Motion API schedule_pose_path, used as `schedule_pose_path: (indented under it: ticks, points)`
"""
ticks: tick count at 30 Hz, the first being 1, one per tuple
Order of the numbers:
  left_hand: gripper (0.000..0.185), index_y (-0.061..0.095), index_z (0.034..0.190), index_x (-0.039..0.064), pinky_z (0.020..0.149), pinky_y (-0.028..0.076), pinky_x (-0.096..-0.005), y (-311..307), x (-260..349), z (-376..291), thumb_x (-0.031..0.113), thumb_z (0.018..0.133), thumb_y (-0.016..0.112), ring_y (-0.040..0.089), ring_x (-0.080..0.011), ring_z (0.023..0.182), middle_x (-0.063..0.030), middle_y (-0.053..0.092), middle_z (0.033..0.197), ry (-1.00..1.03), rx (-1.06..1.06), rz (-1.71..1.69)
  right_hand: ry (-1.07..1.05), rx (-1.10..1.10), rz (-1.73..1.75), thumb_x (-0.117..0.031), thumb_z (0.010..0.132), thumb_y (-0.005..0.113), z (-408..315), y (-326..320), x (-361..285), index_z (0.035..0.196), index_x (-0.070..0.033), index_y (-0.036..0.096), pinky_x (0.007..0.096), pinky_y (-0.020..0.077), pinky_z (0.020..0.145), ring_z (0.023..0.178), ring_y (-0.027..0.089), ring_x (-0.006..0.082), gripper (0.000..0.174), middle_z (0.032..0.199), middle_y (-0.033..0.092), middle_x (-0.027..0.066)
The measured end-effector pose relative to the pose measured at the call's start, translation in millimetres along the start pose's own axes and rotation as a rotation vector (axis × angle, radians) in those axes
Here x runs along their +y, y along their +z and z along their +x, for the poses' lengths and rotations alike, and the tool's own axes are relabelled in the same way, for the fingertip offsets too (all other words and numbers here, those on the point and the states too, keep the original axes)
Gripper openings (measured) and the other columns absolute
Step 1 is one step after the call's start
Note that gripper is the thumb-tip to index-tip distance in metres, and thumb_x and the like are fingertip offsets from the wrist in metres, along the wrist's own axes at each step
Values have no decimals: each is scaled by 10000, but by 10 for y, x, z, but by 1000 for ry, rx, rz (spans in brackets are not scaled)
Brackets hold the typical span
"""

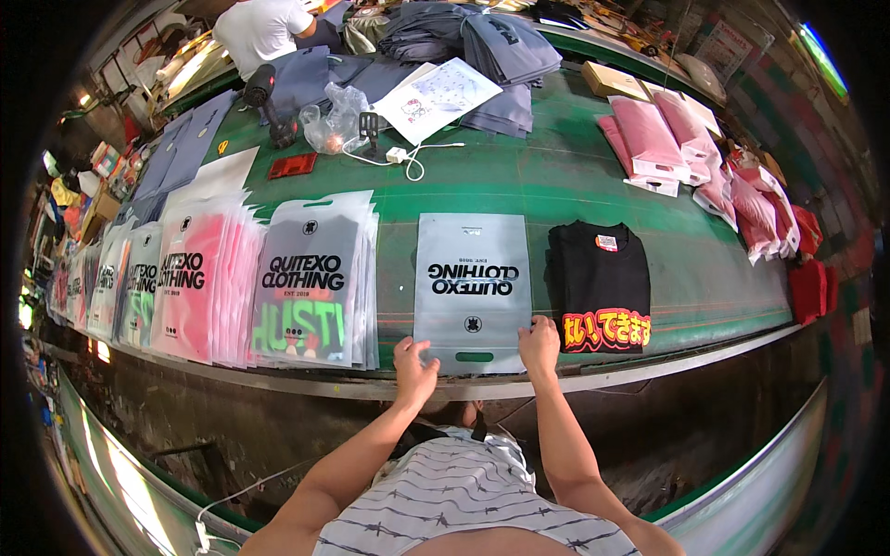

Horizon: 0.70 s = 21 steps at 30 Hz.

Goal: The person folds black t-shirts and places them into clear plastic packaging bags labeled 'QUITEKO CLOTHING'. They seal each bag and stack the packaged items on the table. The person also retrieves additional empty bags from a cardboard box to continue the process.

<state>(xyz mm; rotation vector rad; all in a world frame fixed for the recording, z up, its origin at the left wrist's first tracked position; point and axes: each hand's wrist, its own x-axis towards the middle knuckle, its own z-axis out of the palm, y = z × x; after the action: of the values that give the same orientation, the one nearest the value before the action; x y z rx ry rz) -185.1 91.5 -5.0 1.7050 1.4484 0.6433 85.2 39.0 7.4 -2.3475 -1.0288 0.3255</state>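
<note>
A frosted plastic garment bag [473,250] lies flat on the green table, its printed writing upside down to me and its slot handle toward the table's front edge. My left hand [415,374] rests at the bag's near left corner, thumb and fingers apart. On the opposite side, my right hand [539,347] pinches the bag's right edge near the handle. Just right of that hand is a folded black T-shirt [601,278] with red and yellow lettering. The bag looks flat, with no garment visible inside.
Filled garment bags [306,271] stand in overlapping rows at left. Pink packed bags [650,135] lie at far right. Behind are a white cable with a plug [396,154], a printed white sheet [438,97] and stacked grey pieces [511,48]. A person in white [257,35] is at upper left.
</note>
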Motion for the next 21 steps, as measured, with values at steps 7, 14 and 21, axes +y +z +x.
schedule_pose_path:
  ticks: [7, 14, 21]
  points:
    - [318, 707, 1096, -48, 757, 469, -292, -47, 295, 129, -92, 780, 696, 554, -130, 819, -51, 630, 961, -430, 124, -567, -46, 33, 31, -162, 847, 764, 20, -39, -22, 1125, -17, 633, 491, 517, 868, 1014, 642, 413, 339, 1104, 654, 207]
    - [317, 695, 1108, -59, 801, 489, -286, -181, 335, 323, -73, 793, 734, 602, -152, 914, -85, 670, 1049, -342, -61, -604, -58, 53, 99, -160, 856, 762, -8, -88, 7, 1153, -26, 627, 484, 516, 851, 993, 635, 402, 353, 1095, 640, 193]
    - [355, 688, 1147, -66, 840, 503, -281, -13, 202, 606, -58, 799, 760, 611, -155, 986, -90, 684, 1099, -298, -44, -689, -183, 182, 204, -67, 839, 755, -265, -236, -22, 1165, -9, 604, 454, 496, 904, 1085, 572, 389, 364, 1130, 592, 199]
